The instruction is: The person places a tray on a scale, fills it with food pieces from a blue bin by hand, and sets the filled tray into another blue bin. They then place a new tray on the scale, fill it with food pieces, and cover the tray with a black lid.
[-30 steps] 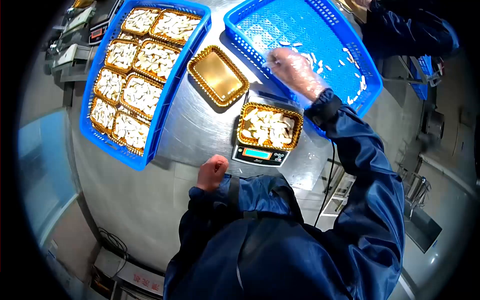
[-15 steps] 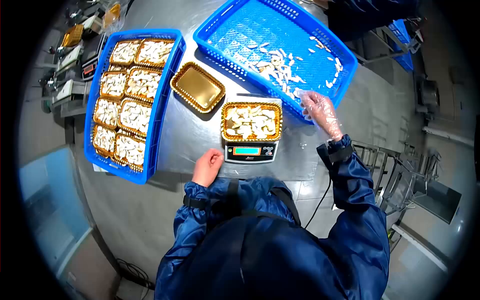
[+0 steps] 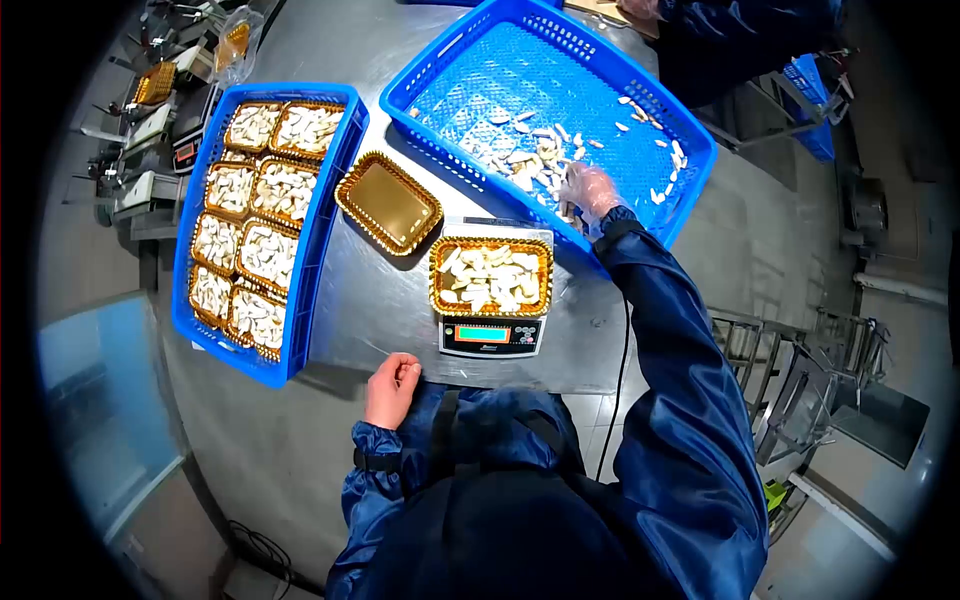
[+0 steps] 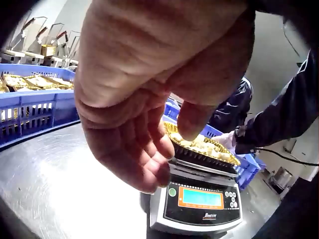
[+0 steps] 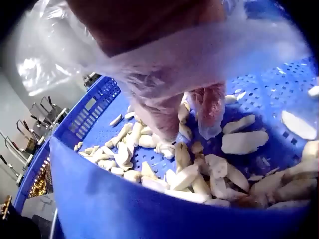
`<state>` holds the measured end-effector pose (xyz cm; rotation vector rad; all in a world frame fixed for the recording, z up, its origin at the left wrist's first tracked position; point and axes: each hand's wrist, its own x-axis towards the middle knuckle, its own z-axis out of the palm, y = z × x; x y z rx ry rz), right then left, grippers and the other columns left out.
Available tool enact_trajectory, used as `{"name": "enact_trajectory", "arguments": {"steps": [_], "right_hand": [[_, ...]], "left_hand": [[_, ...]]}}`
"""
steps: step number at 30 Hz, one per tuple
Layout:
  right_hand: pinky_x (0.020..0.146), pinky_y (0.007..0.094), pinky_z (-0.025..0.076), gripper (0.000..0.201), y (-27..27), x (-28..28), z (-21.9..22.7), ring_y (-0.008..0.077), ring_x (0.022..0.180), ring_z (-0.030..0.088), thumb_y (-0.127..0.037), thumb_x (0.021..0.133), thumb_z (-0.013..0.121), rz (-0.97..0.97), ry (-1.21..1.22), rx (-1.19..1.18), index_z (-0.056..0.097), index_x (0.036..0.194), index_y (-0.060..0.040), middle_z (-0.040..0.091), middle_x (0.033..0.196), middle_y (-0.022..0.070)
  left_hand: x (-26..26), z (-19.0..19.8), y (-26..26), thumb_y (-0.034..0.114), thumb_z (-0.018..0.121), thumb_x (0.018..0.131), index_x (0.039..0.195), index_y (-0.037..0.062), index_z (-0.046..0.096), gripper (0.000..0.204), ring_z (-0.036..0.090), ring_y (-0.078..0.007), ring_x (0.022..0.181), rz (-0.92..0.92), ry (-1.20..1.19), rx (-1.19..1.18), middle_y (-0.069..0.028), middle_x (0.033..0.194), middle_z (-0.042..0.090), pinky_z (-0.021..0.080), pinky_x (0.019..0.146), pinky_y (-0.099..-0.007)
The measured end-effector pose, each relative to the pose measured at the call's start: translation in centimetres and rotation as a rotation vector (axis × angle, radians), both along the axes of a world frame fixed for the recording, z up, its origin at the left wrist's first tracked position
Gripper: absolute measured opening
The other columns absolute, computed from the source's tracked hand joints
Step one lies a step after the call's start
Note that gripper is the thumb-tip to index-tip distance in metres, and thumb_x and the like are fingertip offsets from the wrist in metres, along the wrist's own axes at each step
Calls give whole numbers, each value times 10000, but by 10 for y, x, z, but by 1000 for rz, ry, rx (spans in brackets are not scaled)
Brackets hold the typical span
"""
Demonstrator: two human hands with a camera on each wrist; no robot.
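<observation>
My right hand (image 3: 588, 192), in a clear plastic glove, reaches down into the large blue crate (image 3: 700, 150). Its fingers point at a heap of pale sliced pieces (image 5: 184, 177), like mushroom slices; thumb and fingers stand apart, fingertips among the slices. At the table's near edge my bare left hand (image 3: 393, 388) hangs loosely curled and holds nothing. Beside it stands a digital scale (image 3: 490, 337) with a lit display. On the scale sits a gold tray (image 3: 436, 290) of slices. Another gold tray (image 3: 390, 207), with nothing in it, lies behind and left of the scale.
A second blue crate (image 3: 300, 340) on the left holds several filled gold trays (image 3: 265, 255). A black cord (image 3: 617, 400) hangs off the table's right side. Another person's dark sleeve (image 3: 750, 20) is at the far right. Equipment (image 3: 150, 130) stands at the far left.
My right hand has gone from over the large crate to its near corner, then back in among the slices. My left hand stays by the table edge while the head view shifts.
</observation>
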<state>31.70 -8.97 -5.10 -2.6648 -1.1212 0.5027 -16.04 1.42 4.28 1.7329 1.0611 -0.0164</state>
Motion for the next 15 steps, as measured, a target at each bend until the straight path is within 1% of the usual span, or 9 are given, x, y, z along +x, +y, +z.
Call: {"name": "enact_trajectory", "arguments": {"steps": [1, 2, 4, 5, 6, 8, 9, 13, 15], "right_hand": [[791, 468, 520, 307, 1, -3, -8, 417, 885, 644, -268, 748, 736, -66, -22, 79, 656, 931, -34, 679, 875, 217], [771, 476, 523, 287, 7, 2, -9, 419, 882, 645, -218, 751, 714, -62, 75, 19, 651, 958, -28, 669, 875, 233], [758, 468, 526, 257, 7, 14, -32, 415, 881, 648, -190, 756, 702, -23, 12, -43, 654, 949, -28, 664, 882, 243], [755, 470, 524, 213, 5, 11, -20, 411, 895, 651, -161, 785, 670, 55, 35, -83, 656, 948, -24, 665, 894, 246], [748, 478, 521, 163, 1, -2, 3, 415, 909, 650, -129, 823, 620, 41, 55, 9, 659, 940, -23, 661, 891, 255], [739, 487, 519, 158, -1, 5, -4, 427, 903, 649, -107, 848, 573, 97, -13, -177, 661, 948, -22, 659, 894, 265], [735, 487, 522, 162, -2, 10, -13, 436, 885, 650, -126, 850, 566, 144, -62, -176, 669, 924, -25, 663, 890, 259], [739, 484, 527, 155, -11, 24, -30, 425, 868, 653, -164, 820, 618, 142, -46, -166, 672, 871, -29, 672, 884, 238], [732, 468, 531, 140, -15, 17, -6, 405, 840, 660, -164, 797, 639, 141, -35, -133, 680, 879, -58, 684, 873, 213]], "left_hand": [[-2, -1, -4, 143, 657, 894, 972, 32, 629, 139, 551, -123, 663, 18, 5, 5, -56, 774, 622, 472, 632, -274], [-4, -2, -7, 143, 657, 894, 972, 32, 629, 139, 551, -123, 663, 25, 21, 3, -56, 774, 622, 472, 632, -274], [-6, -6, -12, 149, 654, 897, 977, 36, 629, 141, 553, -137, 661, 26, 39, -7, -59, 769, 619, 474, 643, -281], [-8, -12, -15, 158, 651, 901, 977, 40, 628, 143, 556, -145, 662, 24, 22, -27, -61, 761, 616, 476, 650, -289], [-6, -10, -16, 154, 657, 899, 973, 39, 629, 140, 555, -140, 657, 3, 6, 16, -59, 748, 609, 478, 643, -283], [6, 1, -20, 149, 662, 896, 973, 38, 631, 139, 560, -137, 656, 13, 54, 10, -61, 757, 615, 483, 641, -277], [8, 2, -21, 149, 662, 896, 973, 38, 631, 139, 560, -137, 656, 15, 56, 12, -61, 757, 615, 483, 641, -277], [12, -2, -23, 148, 666, 893, 974, 38, 634, 140, 571, -138, 658, 0, 44, -22, -66, 771, 629, 490, 642, -279], [12, -2, -19, 158, 663, 896, 978, 37, 633, 149, 573, -137, 661, -40, 47, 3, -67, 776, 632, 492, 643, -285]]}}
